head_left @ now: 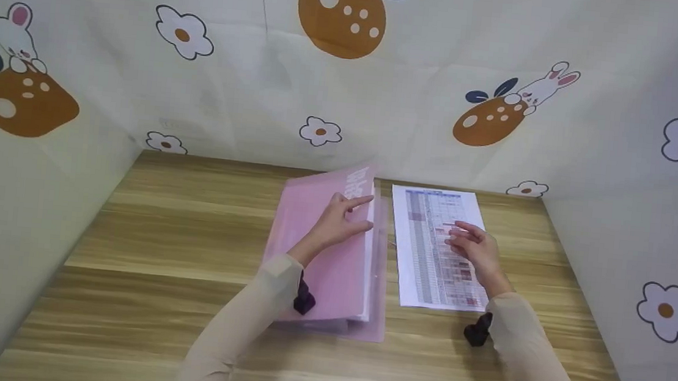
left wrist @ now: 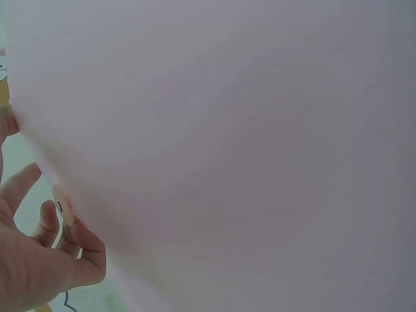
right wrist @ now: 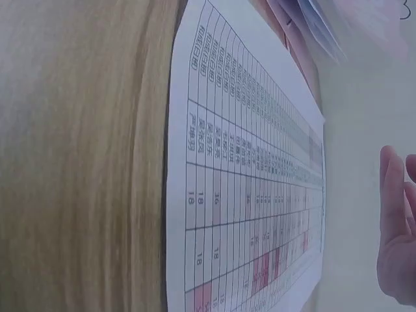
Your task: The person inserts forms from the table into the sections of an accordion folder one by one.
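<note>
A pink folder point(head_left: 325, 238) with white lettering lies on the wooden table, its cover raised a little along the right side. White sheets point(head_left: 367, 279) show at that edge. My left hand point(head_left: 336, 221) holds the cover's right edge, index finger and thumb spread apart. In the left wrist view, the pale pink cover point(left wrist: 227, 156) fills most of the picture, and the fingers are at its edge near a small round snap point(left wrist: 63, 205). My right hand point(head_left: 476, 251) hovers over a printed table sheet point(head_left: 432, 248), fingers loosely bent, holding nothing.
The wooden table point(head_left: 176, 231) is bounded by a patterned cloth point(head_left: 232, 83) at the back and sides. The printed sheet lies just right of the folder, with a narrow strip of table between them. A dark wrist camera point(head_left: 477, 331) hangs below the right sleeve.
</note>
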`<control>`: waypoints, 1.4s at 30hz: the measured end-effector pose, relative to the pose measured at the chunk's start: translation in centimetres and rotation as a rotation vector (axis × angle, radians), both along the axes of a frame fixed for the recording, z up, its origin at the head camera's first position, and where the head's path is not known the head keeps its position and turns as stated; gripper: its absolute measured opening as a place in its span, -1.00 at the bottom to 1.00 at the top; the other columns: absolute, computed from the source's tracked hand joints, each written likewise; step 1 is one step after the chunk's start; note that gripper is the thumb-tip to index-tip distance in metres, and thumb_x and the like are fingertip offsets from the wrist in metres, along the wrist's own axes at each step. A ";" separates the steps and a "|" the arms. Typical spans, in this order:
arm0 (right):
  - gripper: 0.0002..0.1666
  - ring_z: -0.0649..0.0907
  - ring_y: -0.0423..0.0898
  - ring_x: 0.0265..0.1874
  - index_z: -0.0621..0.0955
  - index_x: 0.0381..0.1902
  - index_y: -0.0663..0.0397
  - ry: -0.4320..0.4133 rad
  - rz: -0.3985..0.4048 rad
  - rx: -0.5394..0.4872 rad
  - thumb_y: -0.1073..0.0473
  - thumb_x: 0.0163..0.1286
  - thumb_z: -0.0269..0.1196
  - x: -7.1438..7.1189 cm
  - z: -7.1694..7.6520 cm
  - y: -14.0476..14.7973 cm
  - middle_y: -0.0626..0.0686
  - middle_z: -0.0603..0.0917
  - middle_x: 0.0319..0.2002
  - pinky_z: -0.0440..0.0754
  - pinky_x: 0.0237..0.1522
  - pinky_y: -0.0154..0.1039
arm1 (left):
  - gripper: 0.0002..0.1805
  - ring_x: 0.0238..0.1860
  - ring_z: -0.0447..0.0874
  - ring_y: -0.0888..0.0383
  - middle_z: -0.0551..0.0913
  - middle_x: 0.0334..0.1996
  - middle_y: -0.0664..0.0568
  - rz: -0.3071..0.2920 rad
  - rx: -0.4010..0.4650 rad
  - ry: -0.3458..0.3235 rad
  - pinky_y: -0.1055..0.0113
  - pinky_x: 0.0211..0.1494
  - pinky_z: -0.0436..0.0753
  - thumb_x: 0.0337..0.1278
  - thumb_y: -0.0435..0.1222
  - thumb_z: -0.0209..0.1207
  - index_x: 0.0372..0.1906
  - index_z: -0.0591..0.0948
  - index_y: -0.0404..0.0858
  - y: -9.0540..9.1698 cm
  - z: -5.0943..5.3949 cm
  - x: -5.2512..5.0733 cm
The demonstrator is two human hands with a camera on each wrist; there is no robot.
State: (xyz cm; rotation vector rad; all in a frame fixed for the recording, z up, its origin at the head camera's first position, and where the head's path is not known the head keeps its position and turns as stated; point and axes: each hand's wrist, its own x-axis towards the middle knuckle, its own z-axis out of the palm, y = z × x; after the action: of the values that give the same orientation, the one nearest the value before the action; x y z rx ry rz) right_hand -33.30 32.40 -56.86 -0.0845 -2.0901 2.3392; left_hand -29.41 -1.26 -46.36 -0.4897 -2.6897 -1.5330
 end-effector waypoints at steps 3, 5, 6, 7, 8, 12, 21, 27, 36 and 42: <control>-0.42 0.64 -0.06 -0.37 0.47 0.01 0.28 0.002 -0.038 0.007 0.26 -0.02 0.35 -0.2 -0.2 0.9 0.12 0.62 -0.27 0.54 -0.36 -0.31 | -0.43 -0.31 0.20 0.10 0.24 -0.33 -0.06 0.000 0.005 0.004 0.32 -0.31 0.25 -0.14 -0.21 0.25 0.13 0.46 -0.10 0.0 0.0 0.0; -0.39 0.63 -0.08 -0.37 0.46 0.03 0.29 -0.003 -0.051 0.017 0.25 -0.02 0.36 0.0 0.0 1.3 0.10 0.63 -0.27 0.53 -0.35 -0.31 | -0.42 -0.31 0.21 0.10 0.24 -0.33 -0.06 0.000 0.009 0.005 0.32 -0.31 0.25 -0.14 -0.21 0.25 0.13 0.46 -0.12 0.1 -0.1 0.0; -0.38 0.63 -0.08 -0.37 0.45 0.04 0.30 -0.007 -0.064 0.024 0.25 -0.02 0.36 0.1 0.0 1.5 0.11 0.62 -0.28 0.53 -0.35 -0.31 | -0.42 -0.31 0.21 0.10 0.24 -0.33 -0.07 0.000 0.009 0.004 0.32 -0.31 0.26 -0.14 -0.21 0.25 0.13 0.46 -0.12 0.1 -0.1 0.0; -0.37 0.63 -0.09 -0.37 0.43 0.05 0.31 -0.014 -0.074 0.032 0.25 -0.01 0.35 0.1 0.0 1.8 0.11 0.62 -0.28 0.53 -0.34 -0.32 | -0.42 -0.30 0.21 0.09 0.24 -0.33 -0.06 -0.001 0.010 0.003 0.32 -0.30 0.26 -0.14 -0.21 0.25 0.13 0.46 -0.13 0.1 -0.1 0.0; -0.37 0.63 -0.09 -0.37 0.43 0.05 0.32 -0.021 -0.087 0.032 0.26 -0.01 0.35 0.2 0.0 2.0 0.11 0.61 -0.28 0.53 -0.34 -0.32 | -0.42 -0.30 0.21 0.10 0.24 -0.33 -0.06 0.000 0.009 0.002 0.32 -0.30 0.26 -0.13 -0.21 0.25 0.14 0.46 -0.13 0.1 -0.1 0.0; -0.36 0.63 -0.10 -0.37 0.40 0.07 0.33 -0.043 -0.124 0.034 0.28 0.01 0.33 0.4 -0.1 3.0 0.12 0.59 -0.27 0.53 -0.33 -0.32 | -0.42 -0.30 0.22 0.10 0.23 -0.33 -0.05 0.005 0.004 -0.002 0.33 -0.30 0.27 -0.14 -0.21 0.25 0.14 0.46 -0.11 0.1 0.0 0.0; -0.41 0.61 -0.17 -0.37 0.37 0.09 0.31 -0.054 -0.178 0.081 0.32 0.08 0.27 1.6 0.6 4.1 0.08 0.55 -0.25 0.52 -0.33 -0.37 | -0.41 -0.30 0.21 0.11 0.22 -0.34 -0.03 0.008 0.001 -0.011 0.34 -0.32 0.25 -0.15 -0.19 0.26 0.14 0.46 -0.09 0.0 0.0 0.1; -0.35 0.54 -0.26 -0.33 0.24 0.18 0.40 -0.098 -0.181 0.142 0.37 0.13 0.17 4.2 3.8 3.0 0.23 0.43 -0.07 0.48 -0.25 -0.39 | -0.41 -0.31 0.21 0.12 0.22 -0.33 -0.03 0.007 -0.004 -0.010 0.34 -0.32 0.25 -0.15 -0.20 0.26 0.14 0.45 -0.09 0.0 0.0 0.0; -0.32 0.48 -0.13 -0.21 0.13 0.24 0.41 -0.186 -0.200 0.369 0.34 0.20 0.09 5.6 5.8 3.0 0.36 0.23 0.14 0.42 -0.16 -0.39 | -0.41 -0.31 0.22 0.10 0.25 -0.32 -0.07 0.016 -0.001 -0.015 0.34 -0.32 0.25 -0.15 -0.22 0.27 0.14 0.45 -0.10 0.1 0.1 0.0; -0.27 0.25 0.15 0.13 0.11 0.24 0.45 -0.201 -0.169 0.469 0.35 0.15 0.13 5.8 5.4 3.5 0.39 0.20 0.16 0.22 0.09 -0.13 | -0.41 -0.30 0.22 0.08 0.25 -0.30 -0.09 0.013 0.005 -0.026 0.32 -0.32 0.25 -0.15 -0.22 0.26 0.14 0.45 -0.09 0.1 0.1 0.0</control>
State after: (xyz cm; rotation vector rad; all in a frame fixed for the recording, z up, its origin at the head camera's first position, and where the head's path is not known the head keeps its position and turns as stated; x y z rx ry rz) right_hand -27.53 35.88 -51.50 -0.4862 -2.5467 1.7595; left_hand -29.40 -1.13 -46.29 -0.4550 -2.7016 -1.5531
